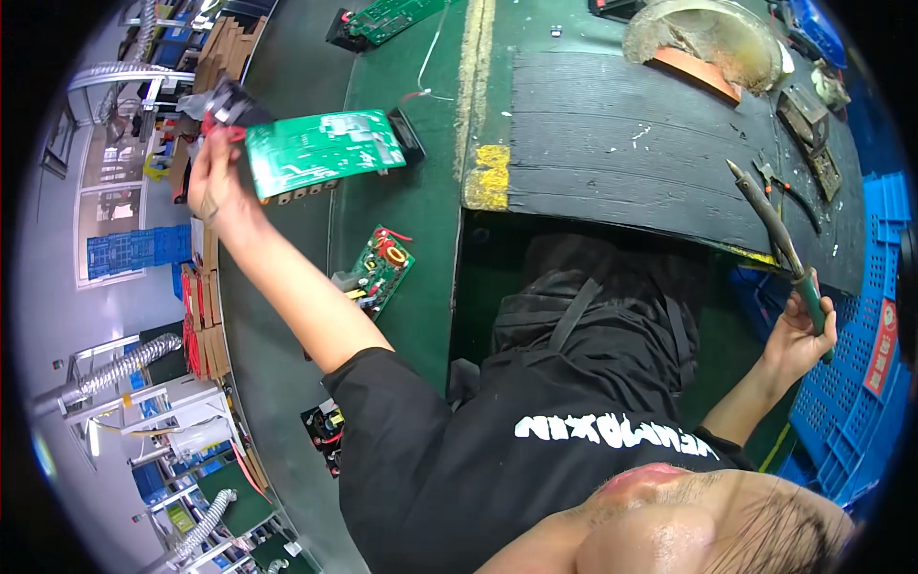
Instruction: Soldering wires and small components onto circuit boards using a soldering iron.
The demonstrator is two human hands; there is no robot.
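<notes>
At the far left, my left hand is closed around the end of a green circuit board, next to red wires and a black part. The board is raised and tilted, its soldered face toward the view, with another black part at its right end. On the right side, my right hand grips a soldering iron by its green handle. The iron's tip points up and left over the black board-like work surface, apart from the circuit board.
A populated circuit board lies on the green bench, and another green board lies at the back. A crusted dish with an orange piece, cutters and a metal block sit at the right. Blue crates stand beside my right arm.
</notes>
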